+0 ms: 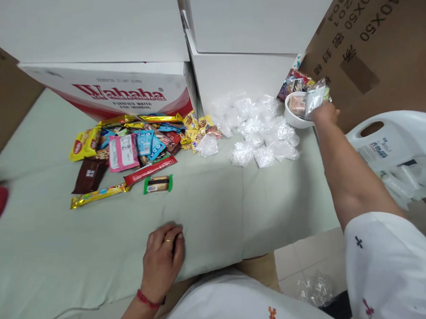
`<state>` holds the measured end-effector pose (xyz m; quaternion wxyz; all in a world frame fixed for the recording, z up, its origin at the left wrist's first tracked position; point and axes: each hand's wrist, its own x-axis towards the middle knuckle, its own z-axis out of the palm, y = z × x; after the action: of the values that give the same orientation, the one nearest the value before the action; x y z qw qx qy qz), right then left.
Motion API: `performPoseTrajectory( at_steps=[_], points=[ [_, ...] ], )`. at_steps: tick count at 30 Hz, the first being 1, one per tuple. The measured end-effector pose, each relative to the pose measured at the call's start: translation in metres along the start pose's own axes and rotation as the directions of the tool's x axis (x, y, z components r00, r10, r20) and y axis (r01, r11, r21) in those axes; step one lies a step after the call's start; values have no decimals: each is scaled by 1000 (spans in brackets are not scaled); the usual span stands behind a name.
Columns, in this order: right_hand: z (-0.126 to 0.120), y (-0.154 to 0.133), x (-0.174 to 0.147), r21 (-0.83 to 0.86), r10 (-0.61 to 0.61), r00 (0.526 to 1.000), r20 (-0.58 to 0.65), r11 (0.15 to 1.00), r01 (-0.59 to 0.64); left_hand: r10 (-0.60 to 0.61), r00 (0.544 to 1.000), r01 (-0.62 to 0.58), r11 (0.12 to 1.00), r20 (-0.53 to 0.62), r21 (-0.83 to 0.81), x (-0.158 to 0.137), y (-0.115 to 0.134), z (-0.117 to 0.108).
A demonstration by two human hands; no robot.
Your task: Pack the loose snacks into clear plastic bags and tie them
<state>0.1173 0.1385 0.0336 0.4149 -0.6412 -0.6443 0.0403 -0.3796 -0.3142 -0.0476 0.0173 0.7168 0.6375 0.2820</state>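
R hand (324,115) at bowl (296,122) + packet (315,98), 2 o'clock, can't tell grip; L hand (164,253) loosely curled, 7 o'clock; prob. reach step, next needs firm pinch.

Bowl (296,121) beside right hand (324,113): white
Counter (207,197) around left hand (163,251): pale green
Wristband (145,299) behind left hand: red
Wahaha carton (120,90) beyond left hand: white and red
Sleeve (387,260) behind right hand: white, dark and magenta motifs

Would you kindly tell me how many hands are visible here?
2: the left hand rests on the pale green cloth, near its front edge; the right hand, partly hidden, is at the white bowl. No other hand shows.
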Motion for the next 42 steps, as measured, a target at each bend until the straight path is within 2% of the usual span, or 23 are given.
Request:
performPoseTrajectory(
  at_steps=[2, 4, 6, 10, 12, 14, 16, 18, 20, 22, 24, 25, 27, 28, 30, 33, 35, 36, 38, 40, 42],
  points=[
    [10, -7, -8, -203, 200, 970, -140, 953, -226, 0, 1000, 0, 1000, -8, -1, 1, 0, -1],
    [11, -13, -16, -275, 340, 907, -247, 873, -402, -6, 1000, 6, 1000, -13, -10, 0, 0, -3],
    [2, -18, -23, -258, 345, 899, -270, 874, -412, -20, 1000, 20, 999, -18, -27, -1, -1, -3],
    [-25, -36, -56, -235, 183, 920, -345, 933, -273, -71, 997, 70, 996, -17, -60, -4, -1, -2],
    [-33, -56, -89, -216, 77, 955, -285, 966, -142, -91, 996, 90, 993, -8, -81, -5, -2, -1],
    [-35, -83, -130, -117, -79, 991, -111, 991, 66, -96, 995, 95, 990, -1, -102, -5, -3, 0],
    [-27, -114, -169, -3, -206, 975, 82, 978, 207, -95, 995, 95, 988, 3, -118, -6, -3, 1],
    [-10, -143, -196, 75, -271, 934, 234, 963, 261, -99, 995, 99, 987, 10, -124, -5, -2, 1],
    [13, -166, -208, 61, -222, 926, 304, 975, 213, -105, 994, 106, 987, 22, -123, -5, -1, 2],
    [35, -179, -209, -26, -67, 935, 348, 996, 81, -106, 994, 109, 986, 26, -128, -4, -1, 1],
    [50, -187, -208, -73, 55, 921, 386, 997, -30, -120, 993, 121, 980, 17, -161, -5, 0, -1],
    [54, -190, -208, -39, 70, 920, 387, 997, -60, -138, 990, 137, 971, 10, -194, -6, 1, -3],
    [53, -196, -215, 151, 65, 941, 331, 981, -120, -207, 978, 197, 937, -5, -287, -8, 2, -7],
    [49, -200, -221, 284, 89, 954, 287, 943, -173, -256, 967, 238, 910, -7, -340, -9, 3, -9],
    [39, -211, -242, 534, 216, 943, 254, 781, -323, -368, 930, 337, 827, 20, -451, -6, 8, -12],
    [25, -232, -290, 710, 397, 843, 362, 469, -525, -482, 857, 474, 600, 181, -645, 10, 21, -7],
    [21, -246, -327, 684, 427, 751, 504, 333, -649, -454, 831, 510, 392, 322, -765, 28, 32, 2],
    [20, -253, -346, 638, 421, 698, 580, 299, -710, -415, 826, 519, 293, 382, -803, 38, 38, 8],
    [20, -261, -376, 528, 386, 609, 693, 304, -793, -317, 828, 528, 158, 463, -835, 54, 47, 20],
    [18, -264, -395, 455, 342, 584, 737, 388, -802, -270, 831, 529, 113, 487, -841, 63, 54, 31],
    [11, -262, -401, 436, 306, 603, 737, 467, -770, -309, 819, 539, 128, 482, -833, 66, 57, 38]
  ],
)
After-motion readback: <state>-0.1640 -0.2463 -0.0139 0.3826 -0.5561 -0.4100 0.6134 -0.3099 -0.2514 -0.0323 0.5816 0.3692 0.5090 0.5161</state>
